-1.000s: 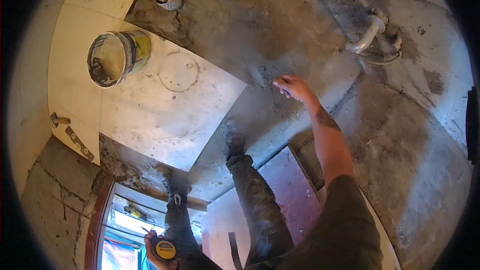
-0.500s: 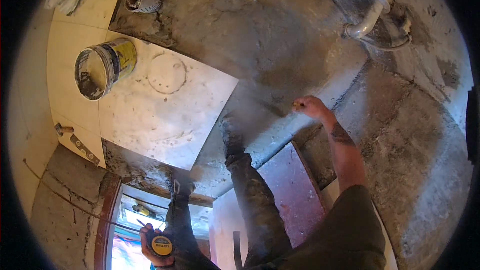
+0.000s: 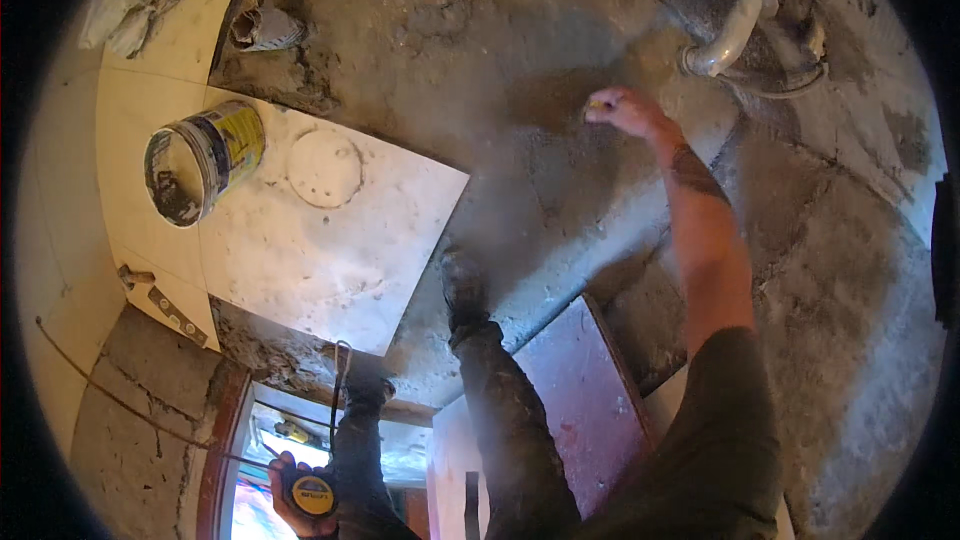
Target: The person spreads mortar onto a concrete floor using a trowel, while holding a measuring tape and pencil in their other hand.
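My left hand [image 3: 293, 495], low in view, is closed around a round yellow-and-black tape measure [image 3: 312, 493]. My right hand [image 3: 625, 112] reaches over rough grey concrete [image 3: 535, 50], fingers pinched on a small yellowish thing too small to make out. Right of that hand, a pale curved pipe [image 3: 732, 35] rises from the concrete. Left of it lies a white floor tile [image 3: 375, 250] with dirty marks and a round stain. A grimy yellow-and-grey bucket [image 3: 225, 155] stands on the tiles at the left. A grey haze blurs part of the floor.
A hammer [image 3: 137, 278] and flat metal bar [image 3: 172, 312] lie at the left tile edge. A torn tubular piece [image 3: 268, 28] and crumpled rags [image 3: 140, 5] are farther up. My legs stand near a red-framed opening [image 3: 228, 410] and pink board [image 3: 578, 380]. A thin cable [image 3: 130, 398] crosses the left.
My right hand dipped rightward, then moved higher up over the concrete, its forearm now more stretched out. The view has shifted slightly. My left hand still grips the tape measure.
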The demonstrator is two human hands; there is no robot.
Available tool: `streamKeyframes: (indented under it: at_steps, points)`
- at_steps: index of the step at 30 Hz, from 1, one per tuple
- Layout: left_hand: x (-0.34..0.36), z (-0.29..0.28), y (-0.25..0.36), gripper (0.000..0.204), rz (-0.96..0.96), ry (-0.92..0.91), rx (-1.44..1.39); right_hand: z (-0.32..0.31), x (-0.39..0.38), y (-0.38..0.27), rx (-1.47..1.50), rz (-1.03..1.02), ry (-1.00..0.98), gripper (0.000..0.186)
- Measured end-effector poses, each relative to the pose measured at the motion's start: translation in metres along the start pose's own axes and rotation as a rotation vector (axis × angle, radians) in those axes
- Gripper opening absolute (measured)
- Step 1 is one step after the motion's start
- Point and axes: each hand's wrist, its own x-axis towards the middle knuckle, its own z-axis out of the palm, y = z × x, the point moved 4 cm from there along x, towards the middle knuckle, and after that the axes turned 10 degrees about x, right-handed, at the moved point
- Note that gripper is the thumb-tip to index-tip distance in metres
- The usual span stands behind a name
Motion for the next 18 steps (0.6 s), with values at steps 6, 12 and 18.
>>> streamKeyframes:
  at_steps: [6, 12, 18]
  points:
    - [-0.011, 0.012, 0.001, 0.014, -0.065, 0.103, -0.067, -0.025, -0.045, 0.019, 0.283, -0.001, 0.45, 0.047]
    - [-0.08, 0.032, 0.075, 0.022, -0.06, 0.181, -0.036, 0.087, -0.198, 0.007, 0.509, 0.402, 0.572, 0.024]
    - [-0.112, 0.081, 0.183, 0.016, 0.222, -0.179, -0.173, 0.089, -0.301, -0.081, 1.025, 0.564, 0.485, 0.03]
